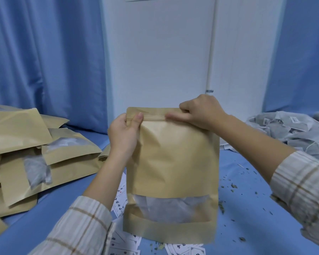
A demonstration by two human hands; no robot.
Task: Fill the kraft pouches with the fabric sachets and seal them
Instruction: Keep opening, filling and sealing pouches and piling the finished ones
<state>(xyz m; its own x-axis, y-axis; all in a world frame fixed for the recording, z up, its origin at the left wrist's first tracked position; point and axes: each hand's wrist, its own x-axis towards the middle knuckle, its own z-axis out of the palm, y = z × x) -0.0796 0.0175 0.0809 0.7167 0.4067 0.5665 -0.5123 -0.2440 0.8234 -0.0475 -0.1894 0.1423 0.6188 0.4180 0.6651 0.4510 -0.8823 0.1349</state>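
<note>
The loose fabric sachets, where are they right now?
The fabric sachets lie heaped at the far right of the head view, on the blue cloth beyond the right hand.

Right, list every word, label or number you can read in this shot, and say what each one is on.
None can be quoted with confidence.
Paper slips lying under the kraft pouch: dark printed characters, too blurred to read.
More slips by the near edge: print visible, unreadable.
White tags on the fabric sachets at the right: dark marks, too small to read.
Kraft pouch held by the left hand and right hand: no print visible.
</note>
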